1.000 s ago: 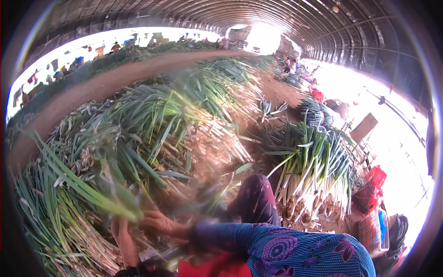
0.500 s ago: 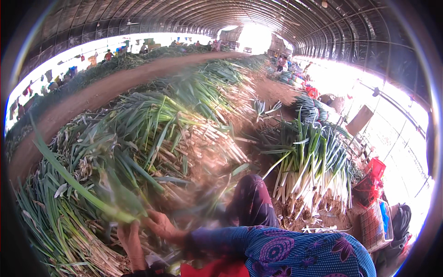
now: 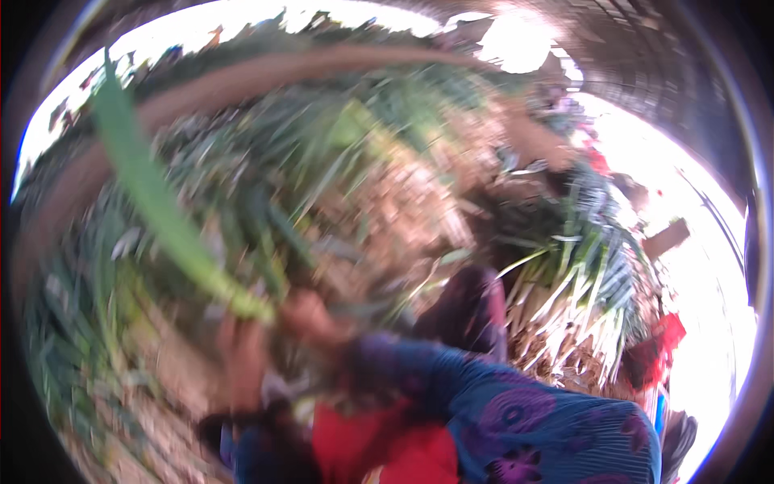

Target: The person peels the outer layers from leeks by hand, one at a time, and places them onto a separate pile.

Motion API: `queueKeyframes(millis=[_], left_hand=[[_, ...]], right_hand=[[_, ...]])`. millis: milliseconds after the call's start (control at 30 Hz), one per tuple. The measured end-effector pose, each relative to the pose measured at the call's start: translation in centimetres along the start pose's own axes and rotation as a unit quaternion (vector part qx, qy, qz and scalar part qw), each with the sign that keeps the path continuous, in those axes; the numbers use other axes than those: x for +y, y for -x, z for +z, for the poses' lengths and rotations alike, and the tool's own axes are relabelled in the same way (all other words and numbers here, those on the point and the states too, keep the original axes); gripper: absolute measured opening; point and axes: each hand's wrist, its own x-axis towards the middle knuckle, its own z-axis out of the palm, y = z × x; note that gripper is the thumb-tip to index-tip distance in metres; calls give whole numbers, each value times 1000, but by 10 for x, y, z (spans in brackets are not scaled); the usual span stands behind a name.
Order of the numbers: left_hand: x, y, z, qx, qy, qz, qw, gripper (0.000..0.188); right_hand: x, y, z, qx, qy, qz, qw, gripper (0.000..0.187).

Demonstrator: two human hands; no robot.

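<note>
A long green onion point(image 3: 153, 189) slants up and left, its lower end at my left hand point(image 3: 243, 359), whose fingers look closed round it. Close beside that end, to the right, is my right hand point(image 3: 314, 319); motion smears its fingers, and I cannot tell whether it grips the stalk too. Below and beyond both hands lies a broad heap of green onions point(image 3: 314, 173), leaves to the left and pale stalks to the right. My right arm, in a blue patterned sleeve point(image 3: 516, 403), reaches across from the right.
A bunch of green onions point(image 3: 576, 282) lies right of my dark-trousered knee point(image 3: 463, 319), white ends toward me. Beyond it at the right are a red plastic thing point(image 3: 661, 347) and a brown board point(image 3: 667, 239). A dirt path point(image 3: 298, 68) curves behind the heap.
The view has tilted and shifted, with strong blur. Both hands and the green onion appear higher in the picture, and the onion stands more steeply. The hands stay close together.
</note>
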Motion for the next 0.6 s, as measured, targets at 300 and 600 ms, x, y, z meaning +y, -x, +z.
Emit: queueKeyframes(millis=[300, 600], left_hand=[[-18, 14, -30, 12, 202, -116, 973, 35], [-15, 18, -33, 56, 263, -112, 957, 39]], right_hand=[[-71, -9, -53, -147, -524, 272, 793, 21], [-69, 6, -46, -208, -623, 382, 650, 20]])
